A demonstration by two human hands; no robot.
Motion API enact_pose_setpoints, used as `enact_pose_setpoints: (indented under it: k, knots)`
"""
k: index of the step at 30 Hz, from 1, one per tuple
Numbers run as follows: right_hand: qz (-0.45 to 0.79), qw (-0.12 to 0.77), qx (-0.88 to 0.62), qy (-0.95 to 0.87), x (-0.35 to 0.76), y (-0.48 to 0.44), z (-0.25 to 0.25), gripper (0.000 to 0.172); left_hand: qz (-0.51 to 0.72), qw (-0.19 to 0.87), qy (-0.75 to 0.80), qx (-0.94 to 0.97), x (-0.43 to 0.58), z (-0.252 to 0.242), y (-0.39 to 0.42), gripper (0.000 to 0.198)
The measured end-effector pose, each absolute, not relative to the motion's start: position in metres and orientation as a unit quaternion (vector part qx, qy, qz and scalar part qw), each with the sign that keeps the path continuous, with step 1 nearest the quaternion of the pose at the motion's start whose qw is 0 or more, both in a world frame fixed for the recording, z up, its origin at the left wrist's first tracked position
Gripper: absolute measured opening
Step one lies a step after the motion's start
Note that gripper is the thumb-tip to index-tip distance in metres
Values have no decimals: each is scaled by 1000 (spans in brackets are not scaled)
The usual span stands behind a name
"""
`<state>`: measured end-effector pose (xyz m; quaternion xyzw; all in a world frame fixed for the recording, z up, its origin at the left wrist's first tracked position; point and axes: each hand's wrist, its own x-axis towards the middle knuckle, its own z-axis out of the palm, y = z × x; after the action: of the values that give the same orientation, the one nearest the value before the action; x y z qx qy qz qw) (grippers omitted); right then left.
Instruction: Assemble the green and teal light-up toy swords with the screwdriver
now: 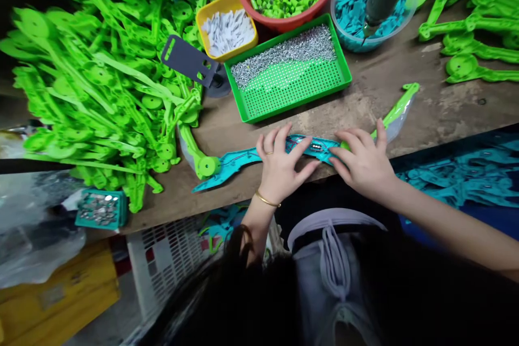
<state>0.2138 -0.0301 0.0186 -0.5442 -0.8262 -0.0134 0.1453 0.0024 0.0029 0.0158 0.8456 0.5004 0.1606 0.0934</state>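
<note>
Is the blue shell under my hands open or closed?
Open: silver metal parts show uncovered inside the blue shell.

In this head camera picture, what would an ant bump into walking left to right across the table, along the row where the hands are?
Pile of green parts → green piece with a round end → left hand → right hand → thin green piece.
</note>
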Motion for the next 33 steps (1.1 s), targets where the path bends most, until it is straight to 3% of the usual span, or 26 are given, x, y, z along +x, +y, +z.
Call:
enact_pose_setpoints:
  k: [16,22,26,33]
  knots:
    - [114,136,-548,-817,210,-4,27,28,189,101,494,843,8,9,10,37]
    - [161,123,-536,-820,209,7,28,27,283,98,546,782,-20,14,4,29]
    - [173,112,-531,-822,205,11,25,25,300,68,563,767,-33,8,-10,23]
    - [135,119,-502,-846,212,16,18,31,254,47,550,794,-20,1,-23,31]
